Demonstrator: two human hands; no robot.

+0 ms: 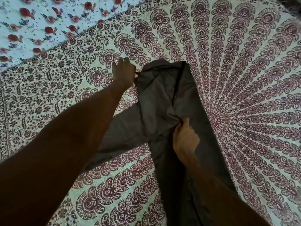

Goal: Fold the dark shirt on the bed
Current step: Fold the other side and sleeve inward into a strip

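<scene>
Head view down onto a bed under a mandala-print cover, with a rose-print sheet at the far left. Dark shirt lying in the middle of the cover as a long narrow strip, running from the near edge toward the far side, its right side folded over in a straight edge. One sleeve stretched out flat to the near left, partly hidden beneath the left forearm. Left hand at the shirt's far-left corner, fingers curled, thumb pinching the fabric edge. Right hand at mid-shirt, thumb up, fingers closed tight round a gathered bunch of cloth, with creases drawn toward that grip.
</scene>
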